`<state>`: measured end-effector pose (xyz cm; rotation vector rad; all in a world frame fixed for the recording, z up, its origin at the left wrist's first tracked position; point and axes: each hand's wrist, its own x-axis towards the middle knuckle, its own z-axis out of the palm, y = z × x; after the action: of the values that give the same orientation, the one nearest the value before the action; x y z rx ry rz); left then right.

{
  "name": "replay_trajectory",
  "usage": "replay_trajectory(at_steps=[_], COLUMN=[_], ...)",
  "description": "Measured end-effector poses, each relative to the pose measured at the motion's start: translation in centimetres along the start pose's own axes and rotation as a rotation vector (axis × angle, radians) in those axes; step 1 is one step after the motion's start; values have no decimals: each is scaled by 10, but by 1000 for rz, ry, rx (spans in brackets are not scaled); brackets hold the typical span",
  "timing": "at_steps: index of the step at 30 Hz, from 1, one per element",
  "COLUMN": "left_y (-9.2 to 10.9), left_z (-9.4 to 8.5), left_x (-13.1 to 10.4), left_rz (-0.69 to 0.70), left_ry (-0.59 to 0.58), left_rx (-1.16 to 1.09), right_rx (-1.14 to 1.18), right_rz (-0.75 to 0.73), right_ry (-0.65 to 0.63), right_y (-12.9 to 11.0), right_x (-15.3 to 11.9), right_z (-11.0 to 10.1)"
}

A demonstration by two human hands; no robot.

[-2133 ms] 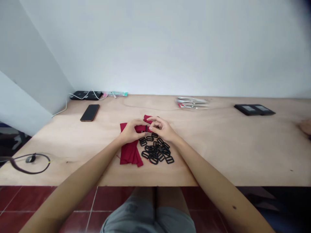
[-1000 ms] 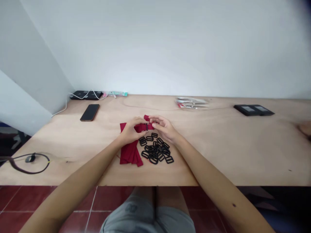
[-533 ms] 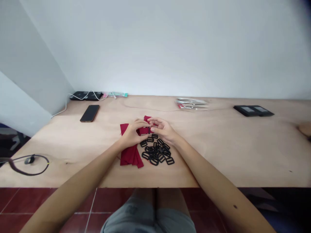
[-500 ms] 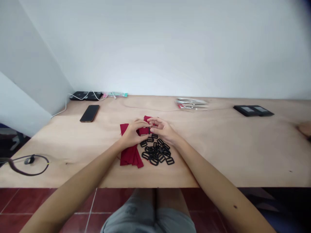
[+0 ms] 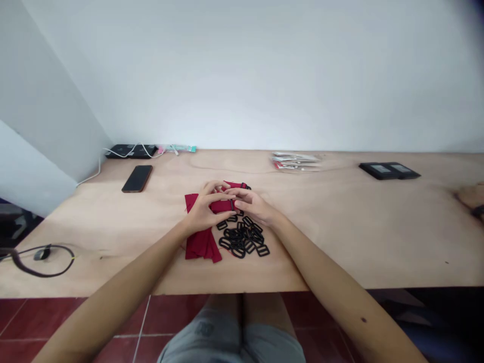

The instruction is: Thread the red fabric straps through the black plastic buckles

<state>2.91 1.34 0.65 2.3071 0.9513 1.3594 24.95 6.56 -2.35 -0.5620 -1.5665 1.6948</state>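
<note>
A red fabric strip (image 5: 220, 207) is stretched between my hands, with a black slider buckle (image 5: 232, 204) at its right end. My left hand (image 5: 202, 207) grips the strip with fingers curved around it. At the buckle end, the thumb and fingertips of my right hand (image 5: 255, 206) close on the strip; the exact grip is partly hidden. Several flat red strips (image 5: 202, 246) lie fanned below my left hand. Loose black buckles (image 5: 245, 236) form a pile just in front of my right hand. Behind my fingers lies another red strip (image 5: 230, 185) with a black buckle on it.
A phone (image 5: 137, 179) and black boxes with a white cable (image 5: 141, 146) are at the back left. Plastic packets (image 5: 297, 161) lie near the wall, and two black cases (image 5: 389, 170) to their right. A black cord loop (image 5: 49, 275) is at left. Another person's hand (image 5: 472, 196) shows at the right edge.
My hands stay at nearly the same spot, fingers shifted slightly around the strip and buckle. More of the strip and of the buckled strip behind shows now. The view has tilted a little.
</note>
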Motion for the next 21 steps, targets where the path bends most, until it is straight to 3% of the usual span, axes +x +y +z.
replay_trajectory(at_steps=[5,13,16,21], left_y=[-5,-3,-5,-23], left_z=[3,7,5,6], left_x=[-2,-2,-1,-2], left_rz=[40,35,-25,-184], left_ry=[-48,-99,-113,-10], left_rx=[-16,-33,17,139], right_rx=[54,-143,-186,-239], right_rz=[52,29,2,-131], right_ry=[-27,-115,8,450], right_y=[-1,-6,-6,-7], right_x=[0,0,1,9], right_z=[2,3,-1,-17])
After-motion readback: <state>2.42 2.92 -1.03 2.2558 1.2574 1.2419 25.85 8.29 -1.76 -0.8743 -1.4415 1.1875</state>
